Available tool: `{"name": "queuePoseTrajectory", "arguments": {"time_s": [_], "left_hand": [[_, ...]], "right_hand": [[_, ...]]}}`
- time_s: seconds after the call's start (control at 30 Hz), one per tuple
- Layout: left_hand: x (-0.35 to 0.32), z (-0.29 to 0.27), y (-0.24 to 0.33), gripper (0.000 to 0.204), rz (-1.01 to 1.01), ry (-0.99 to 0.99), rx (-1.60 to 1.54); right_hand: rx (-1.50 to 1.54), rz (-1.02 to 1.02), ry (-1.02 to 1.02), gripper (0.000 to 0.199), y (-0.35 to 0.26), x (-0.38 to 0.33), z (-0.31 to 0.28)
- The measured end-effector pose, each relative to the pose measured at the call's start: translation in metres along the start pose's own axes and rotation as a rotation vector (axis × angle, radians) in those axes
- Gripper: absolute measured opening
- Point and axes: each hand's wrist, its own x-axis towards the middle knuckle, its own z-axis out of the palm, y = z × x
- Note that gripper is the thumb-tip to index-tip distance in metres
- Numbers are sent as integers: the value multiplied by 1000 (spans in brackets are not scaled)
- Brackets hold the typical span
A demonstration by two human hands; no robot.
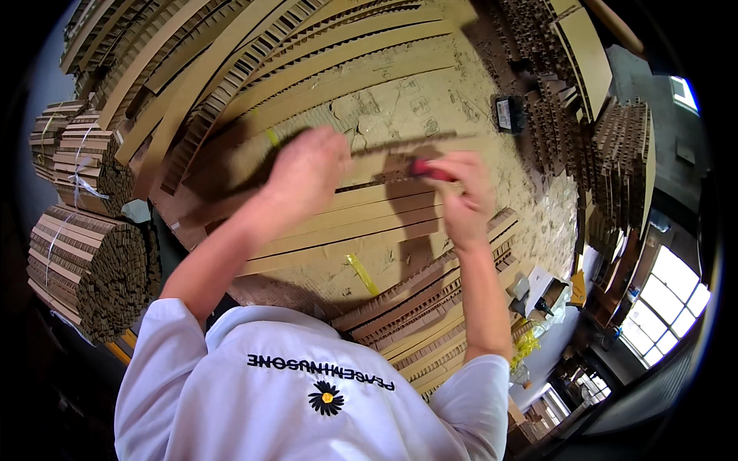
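My right hand (468,201) is closed around a small red-handled tool (431,170) whose tip points left; its exact kind is blurred. Under it lie long brown cardboard strips (350,224), side by side on the worktable (396,107). My left hand (306,170) is over the left part of the strips, its fingers curled and smeared by motion. Whether it grips anything does not show. A dark, toothed-looking edge runs along the strip between my two hands. Nearer to me, a short piece of yellow tape (361,274) crosses the cardboard.
Long corrugated strips (254,84) pile up at the far left. Tied cardboard bundles (88,265) stand at the left. More strips (446,300) lie close to my body. Stacked cardboard (619,165) and a small black box (508,114) are on the right.
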Motion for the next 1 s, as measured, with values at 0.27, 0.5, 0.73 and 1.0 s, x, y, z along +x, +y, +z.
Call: {"name": "queuePoseTrajectory", "arguments": {"time_s": [0.27,0.5,0.73,1.0], "left_hand": [[65,-101,42,8,419,649,360],[-34,16,23,15,0,-73,-33],[-40,33,23,15,-17,-59,25],[-39,33,21,14,-32,-60,-12]], "right_hand": [[31,92,-151,24,12,-43,1],[-7,94,-227,25,14,-41,9],[-90,64,-228,25,17,-41,12],[-179,64,-231,26,20,-40,12]]}}
